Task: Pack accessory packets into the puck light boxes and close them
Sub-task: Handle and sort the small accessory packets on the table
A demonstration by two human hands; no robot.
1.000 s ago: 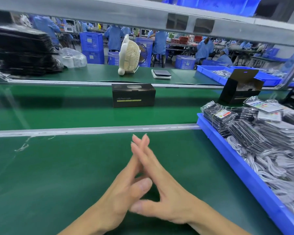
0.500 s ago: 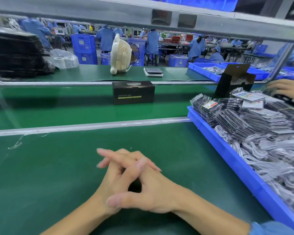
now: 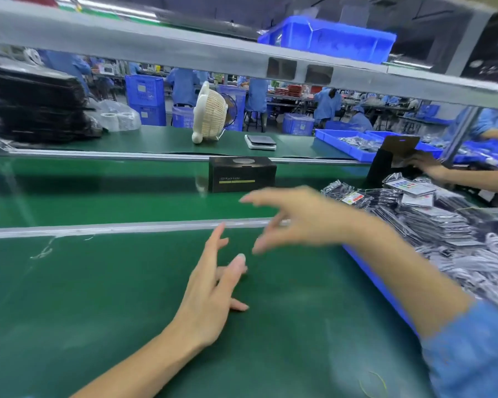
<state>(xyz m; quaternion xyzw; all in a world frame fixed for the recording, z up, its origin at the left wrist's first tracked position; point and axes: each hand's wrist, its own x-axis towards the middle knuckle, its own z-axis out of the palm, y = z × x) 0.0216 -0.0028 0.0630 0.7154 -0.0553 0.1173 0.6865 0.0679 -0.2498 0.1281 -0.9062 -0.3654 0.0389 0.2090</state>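
Hands empty, fingers spread: left (image 3: 210,294) over bench (image 3: 98,311), right (image 3: 296,216) blurred, reaching toward closed box (image 3: 242,174) on belt; packets (image 3: 431,216) heaped rightward, so hasty reaching may knock them.
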